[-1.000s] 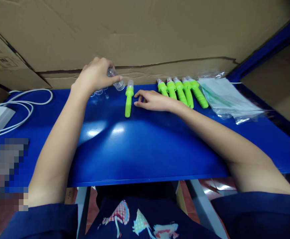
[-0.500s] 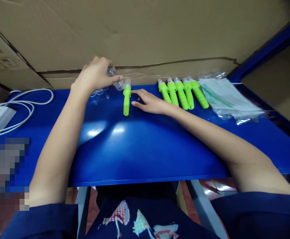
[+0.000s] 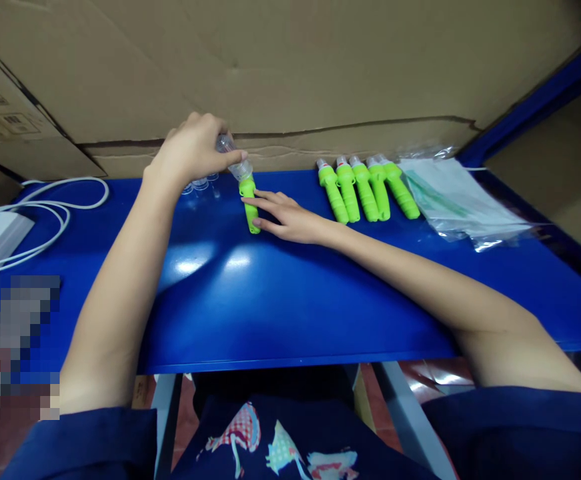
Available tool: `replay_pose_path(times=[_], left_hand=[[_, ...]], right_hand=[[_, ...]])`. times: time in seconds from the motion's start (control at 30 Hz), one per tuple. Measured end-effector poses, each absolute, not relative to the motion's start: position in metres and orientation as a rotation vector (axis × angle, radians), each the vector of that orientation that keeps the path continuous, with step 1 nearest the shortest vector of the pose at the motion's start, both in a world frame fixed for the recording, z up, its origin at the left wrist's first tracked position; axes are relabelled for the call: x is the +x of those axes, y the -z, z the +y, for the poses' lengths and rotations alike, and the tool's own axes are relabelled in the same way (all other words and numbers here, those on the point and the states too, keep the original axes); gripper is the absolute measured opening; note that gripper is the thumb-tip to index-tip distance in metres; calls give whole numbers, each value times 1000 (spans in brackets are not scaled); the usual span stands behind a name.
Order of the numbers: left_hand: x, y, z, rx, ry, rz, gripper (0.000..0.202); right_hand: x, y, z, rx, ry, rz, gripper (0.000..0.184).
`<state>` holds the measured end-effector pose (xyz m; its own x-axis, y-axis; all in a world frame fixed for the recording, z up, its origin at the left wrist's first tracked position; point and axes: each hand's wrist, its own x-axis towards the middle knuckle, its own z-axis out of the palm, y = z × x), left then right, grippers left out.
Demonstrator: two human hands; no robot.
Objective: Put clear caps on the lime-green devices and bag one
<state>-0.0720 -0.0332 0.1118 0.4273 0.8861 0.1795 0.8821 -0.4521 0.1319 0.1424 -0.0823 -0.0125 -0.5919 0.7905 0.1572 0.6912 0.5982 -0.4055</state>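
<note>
My left hand (image 3: 195, 148) is closed on a clear plastic cover (image 3: 237, 165), tilted, with its lower rim at the top end of a lime-green flashlight (image 3: 251, 212). Most of the flashlight's clear tip is now inside or behind the cover. My right hand (image 3: 288, 219) has its fingers over the flashlight's ribbed body and its thumb against the near end. The flashlight lies on the blue table (image 3: 290, 300). Beside the left wrist, several more clear covers (image 3: 200, 185) stand partly hidden behind the hand.
A row of several lime-green flashlights (image 3: 367, 193) with clear tips lies to the right. Next to it is a clear plastic bag (image 3: 463, 197) with white and green contents. A white cable (image 3: 65, 207) and a white device (image 3: 8, 233) are at left. Cardboard (image 3: 290, 67) rises behind the table.
My right hand has moved left and taken hold of the flashlight. The flashlight's top has tilted left to meet the clear cover. My left hand has barely moved.
</note>
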Motion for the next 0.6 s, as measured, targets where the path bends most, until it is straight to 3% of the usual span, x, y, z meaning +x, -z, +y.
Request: replay_pose_path(times=[0.2, 0.6], left_hand=[[-74, -113, -35, 2665, -367, 1582, 67], [-78, -119, -35, 2703, -394, 1607, 61]], right_hand=[[141, 10, -85, -1203, -445, -2569, 70], [143, 14, -84, -1022, -401, -2491, 65]])
